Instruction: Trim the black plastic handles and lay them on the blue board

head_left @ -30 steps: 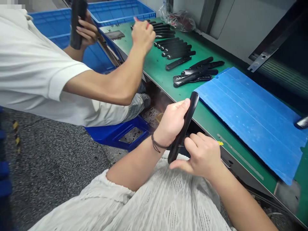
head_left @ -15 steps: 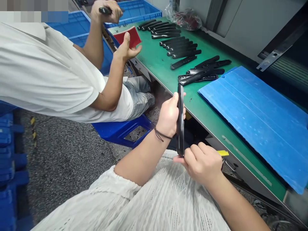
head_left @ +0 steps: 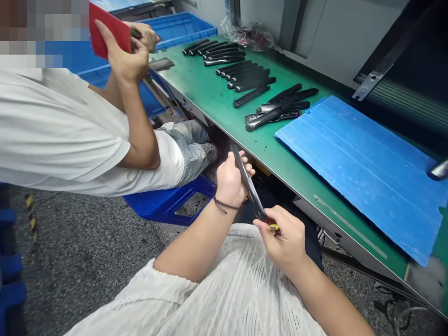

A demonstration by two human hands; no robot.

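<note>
A long, glossy black plastic casing slants across my lap. My left hand holds it near its upper end, the thumb along one side and the fingertips behind. At the casing's lower end my right hand is closed around a small yellow tool, of which only a bit shows. Its thumb and fingers touch or nearly touch the casing there. On the green table, several similar black casings lie crosswise in a loose pile.
More black casings lie in rows on the green table. A blue plastic sheet covers the table's right part. To my left a co-worker on a blue stool holds a red pad. Blue crates stand behind.
The casing has tilted, its upper end swinging left and down. My right hand has turned, so the yellow tool shows near the casing's end. The co-worker's hands and red pad have come together further left.
</note>
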